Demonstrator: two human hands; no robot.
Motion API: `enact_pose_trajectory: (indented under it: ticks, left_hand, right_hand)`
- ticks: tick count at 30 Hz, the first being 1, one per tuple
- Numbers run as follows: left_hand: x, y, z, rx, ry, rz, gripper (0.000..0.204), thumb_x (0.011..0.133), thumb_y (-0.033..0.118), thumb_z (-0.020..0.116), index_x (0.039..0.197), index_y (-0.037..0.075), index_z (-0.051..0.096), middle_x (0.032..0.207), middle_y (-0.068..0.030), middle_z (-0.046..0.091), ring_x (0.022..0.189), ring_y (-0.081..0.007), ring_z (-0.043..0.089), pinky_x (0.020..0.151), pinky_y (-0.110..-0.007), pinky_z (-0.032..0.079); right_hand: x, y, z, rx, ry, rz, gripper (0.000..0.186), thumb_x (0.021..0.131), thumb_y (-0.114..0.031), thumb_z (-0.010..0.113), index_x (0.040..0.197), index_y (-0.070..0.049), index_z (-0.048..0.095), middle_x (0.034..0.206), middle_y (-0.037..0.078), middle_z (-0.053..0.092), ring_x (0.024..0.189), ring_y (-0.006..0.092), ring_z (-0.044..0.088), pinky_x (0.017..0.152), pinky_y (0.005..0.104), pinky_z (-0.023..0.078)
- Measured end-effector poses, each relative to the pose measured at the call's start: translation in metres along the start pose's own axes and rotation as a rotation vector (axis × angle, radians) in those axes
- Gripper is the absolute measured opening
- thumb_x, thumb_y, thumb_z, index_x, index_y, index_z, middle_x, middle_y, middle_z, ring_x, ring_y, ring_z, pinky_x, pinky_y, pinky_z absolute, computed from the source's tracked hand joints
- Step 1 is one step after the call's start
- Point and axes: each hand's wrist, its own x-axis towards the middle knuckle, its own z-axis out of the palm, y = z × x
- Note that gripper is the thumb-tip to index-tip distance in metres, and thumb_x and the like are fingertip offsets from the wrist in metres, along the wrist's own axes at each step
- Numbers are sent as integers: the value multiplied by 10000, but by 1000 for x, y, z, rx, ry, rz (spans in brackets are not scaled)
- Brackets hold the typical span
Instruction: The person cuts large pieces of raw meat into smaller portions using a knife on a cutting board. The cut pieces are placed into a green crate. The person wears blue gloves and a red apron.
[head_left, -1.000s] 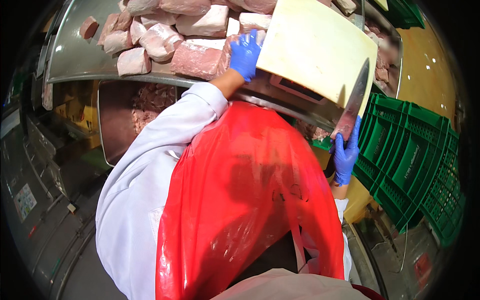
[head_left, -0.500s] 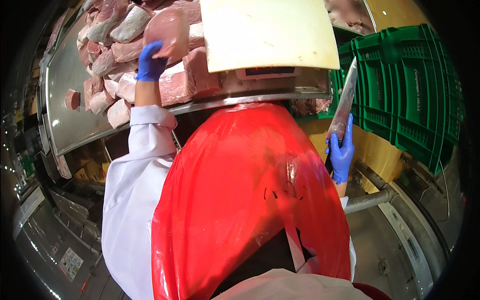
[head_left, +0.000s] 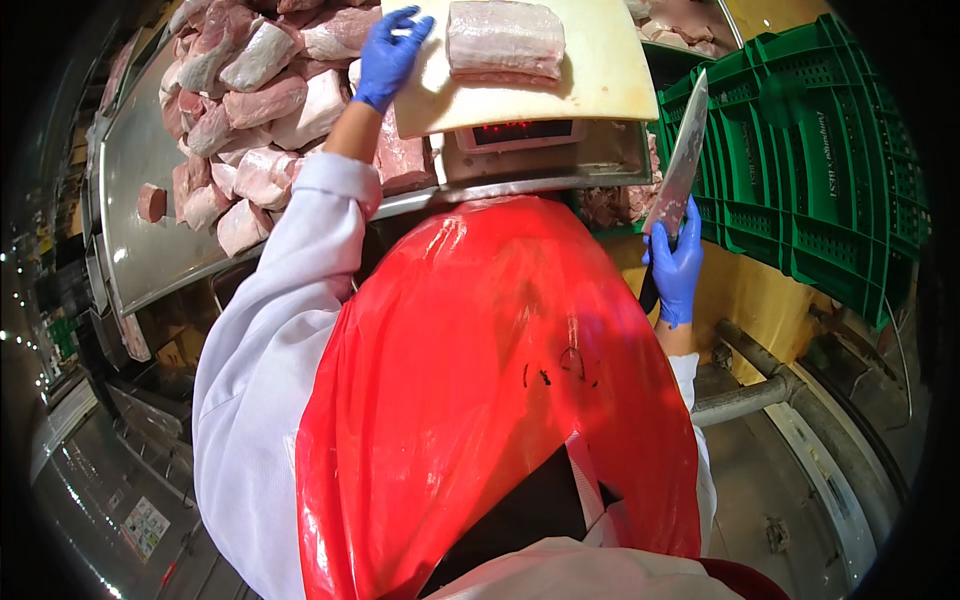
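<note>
A pale pink block of raw meat [head_left: 506,40] lies on the white cutting board [head_left: 600,95], near its far edge. Just left of that block, over the board's left side, is my left hand [head_left: 389,60] in a blue glove, fingers apart and nothing in them. My right hand [head_left: 675,262], gloved too, grips the dark handle of a long knife [head_left: 680,150]. The blade points up and away, between the board and the green crate. Under the board sits a scale [head_left: 520,135] with a lit red display.
Many chunks of raw meat [head_left: 265,95] are heaped on the metal table [head_left: 140,240] at the left. Green plastic crates [head_left: 800,160] stand at the right. Small meat trimmings [head_left: 608,205] lie below the board's right side. A metal pipe [head_left: 740,402] runs at the lower right.
My left hand has moved right from the heap, and the meat it held now lies on the board, let go. The right hand with the knife has shifted slightly up and left.
</note>
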Motion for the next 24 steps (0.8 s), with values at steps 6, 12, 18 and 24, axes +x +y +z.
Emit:
enact_pose_trajectory:
  ticks: [6,12,18,24]
  left_hand:
    - [34,12,15,-356,-96,-79,433,1024,337,605,1364,72,564,1166,-67,605,1063,-158,573,855,-313,506]
    - [46,-40,59,-486,-271,-66,290,1041,266,575,1245,78,658,1037,-6,643,920,-99,582,823,-254,485]
    - [-14,18,56,276,-193,242,359,1040,225,514,1331,23,573,1135,-160,646,1044,-262,622,947,-379,491]
    - [-10,-17,-27,215,169,128,401,1043,183,523,1361,-61,518,1303,-218,607,1205,-309,588,1062,-393,451]
  right_hand:
    - [55,-13,34,128,-76,-90,532,967,-9,627,1443,0,387,942,81,638,648,91,590,508,221,478]
    - [128,-41,146,434,-310,-170,443,956,-12,659,1336,-2,432,880,98,657,626,121,634,498,246,512]
    - [240,-23,162,389,-322,-220,417,955,-75,691,1304,-20,469,827,87,683,570,110,614,504,249,511]
    - [181,-127,180,-140,-287,-285,700,892,-89,622,1541,-32,368,702,81,640,582,171,620,586,330,543]
